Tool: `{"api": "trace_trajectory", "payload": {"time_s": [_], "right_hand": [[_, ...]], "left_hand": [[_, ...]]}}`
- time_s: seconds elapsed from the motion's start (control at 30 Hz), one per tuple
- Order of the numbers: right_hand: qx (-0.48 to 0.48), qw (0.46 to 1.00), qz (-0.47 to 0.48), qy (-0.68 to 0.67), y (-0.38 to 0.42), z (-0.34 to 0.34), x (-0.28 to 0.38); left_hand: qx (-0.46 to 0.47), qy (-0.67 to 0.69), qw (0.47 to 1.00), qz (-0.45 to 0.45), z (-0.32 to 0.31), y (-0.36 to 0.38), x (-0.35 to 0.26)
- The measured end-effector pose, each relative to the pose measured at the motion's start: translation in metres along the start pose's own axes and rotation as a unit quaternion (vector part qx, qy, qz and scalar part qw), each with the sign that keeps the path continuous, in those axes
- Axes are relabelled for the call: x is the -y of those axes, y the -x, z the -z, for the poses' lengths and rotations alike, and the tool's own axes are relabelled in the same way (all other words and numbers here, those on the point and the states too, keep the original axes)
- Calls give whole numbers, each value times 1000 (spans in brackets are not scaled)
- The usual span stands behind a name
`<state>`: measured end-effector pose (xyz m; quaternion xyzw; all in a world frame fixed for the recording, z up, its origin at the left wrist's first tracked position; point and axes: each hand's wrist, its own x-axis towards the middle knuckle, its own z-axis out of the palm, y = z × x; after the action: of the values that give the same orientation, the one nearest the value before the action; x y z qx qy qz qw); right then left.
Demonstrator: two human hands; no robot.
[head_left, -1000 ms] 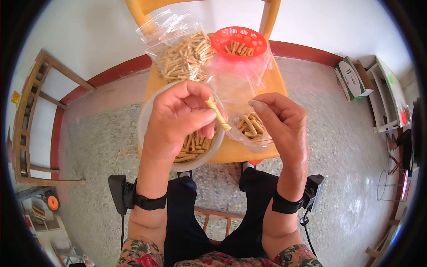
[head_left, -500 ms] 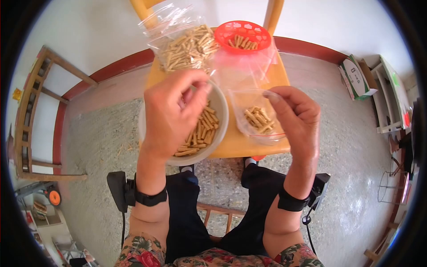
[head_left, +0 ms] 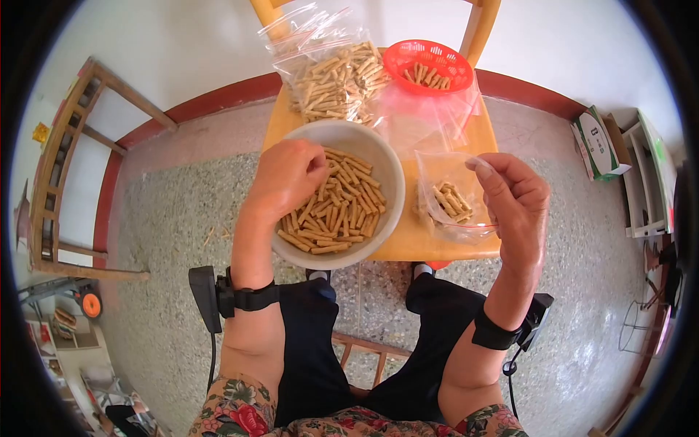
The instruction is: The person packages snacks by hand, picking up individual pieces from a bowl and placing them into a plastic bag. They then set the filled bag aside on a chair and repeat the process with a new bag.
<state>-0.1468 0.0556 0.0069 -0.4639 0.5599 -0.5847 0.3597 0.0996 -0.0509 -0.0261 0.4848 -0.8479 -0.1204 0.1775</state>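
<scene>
My left hand (head_left: 287, 178) hangs over the left side of a pale round bowl (head_left: 397, 191) that holds many short tan sticks (head_left: 338, 211). Its fingers are curled together, and what they hold, if anything, is hidden. My right hand (head_left: 517, 204) pinches the upper right edge of a clear zip bag (head_left: 429, 175). A small heap of the same sticks lies inside this bag, which rests on the wooden chair seat (head_left: 393, 244) to the right of the bowl.
Behind the bowl, a large zip bag (head_left: 342, 84) is filled with sticks. A red plastic basket (head_left: 397, 54) with a few sticks stands beside it, over flat clear bags (head_left: 415, 124). The chair's backrest (head_left: 480, 33) rises behind. A wooden frame (head_left: 47, 182) leans on the left wall.
My left hand has come down to the bowl's left side, uncovering more of the sticks. My right hand keeps its pinch on the bag. The whole view has shifted slightly.
</scene>
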Motion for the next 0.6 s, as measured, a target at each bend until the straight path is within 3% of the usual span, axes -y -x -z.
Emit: {"api": "trace_trajectory", "payload": {"time_s": [0.03, 0.23, 0.37, 0.6], "right_hand": [[1, 1000, 0, 0, 0, -1, 0], [7, 1000, 6, -15, 0, -1, 0], [9, 1000, 3, -11, 1, -1, 1], [19, 1000, -1, -23, 0, -3, 1]], "left_hand": [[52, -23, 998, 30, 2, 1, -1], [145, -77, 985, 60, 4, 1, -12], [138, -54, 986, 71, 3, 1, -9], [56, 229, 972, 15, -1, 1, 9]]}}
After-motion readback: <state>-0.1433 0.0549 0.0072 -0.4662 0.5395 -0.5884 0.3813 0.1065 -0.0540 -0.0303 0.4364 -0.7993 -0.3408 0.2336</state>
